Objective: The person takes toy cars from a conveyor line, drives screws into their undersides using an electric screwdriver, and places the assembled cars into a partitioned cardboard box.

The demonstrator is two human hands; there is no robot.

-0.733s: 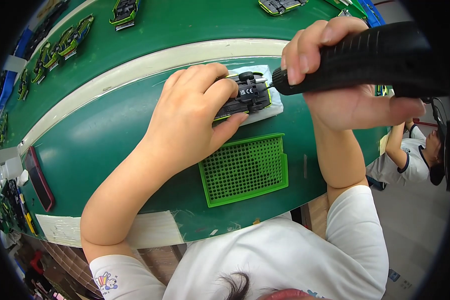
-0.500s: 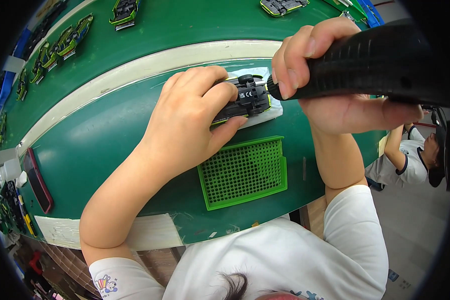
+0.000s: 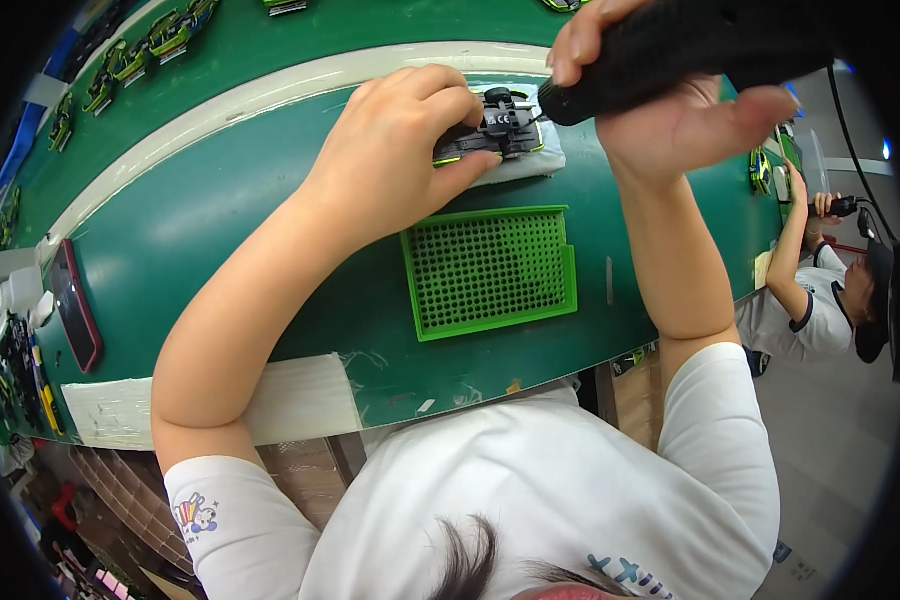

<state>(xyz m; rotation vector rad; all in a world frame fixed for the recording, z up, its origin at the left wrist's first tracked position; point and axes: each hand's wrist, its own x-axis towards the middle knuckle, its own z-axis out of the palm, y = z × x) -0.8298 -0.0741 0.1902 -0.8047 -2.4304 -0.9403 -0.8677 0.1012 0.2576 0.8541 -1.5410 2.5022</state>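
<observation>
My left hand (image 3: 395, 150) is closed around a toy car (image 3: 508, 122) that lies upside down, its black underside and wheels showing. Fingers and thumb pinch it from both sides and hide one end of it. Under the car is a pale folded cloth (image 3: 535, 166). My right hand (image 3: 655, 130) grips a black electric screwdriver (image 3: 700, 50), held almost level with its narrow end at the car's exposed end. Whether the bit touches a screw is too small to tell.
A green perforated tray (image 3: 572, 290) lies on the green table nearer me. Several toy car parts (image 3: 175, 35) stand beyond a pale curved strip (image 3: 270, 95). A red-edged phone (image 3: 75, 305) lies at left. On the right, a co-worker (image 3: 820, 285) holds a black tool.
The view has shifted, so tray, phone, car and hands all sit higher in the picture. My left hand still holds the car, and the screwdriver stays at its end.
</observation>
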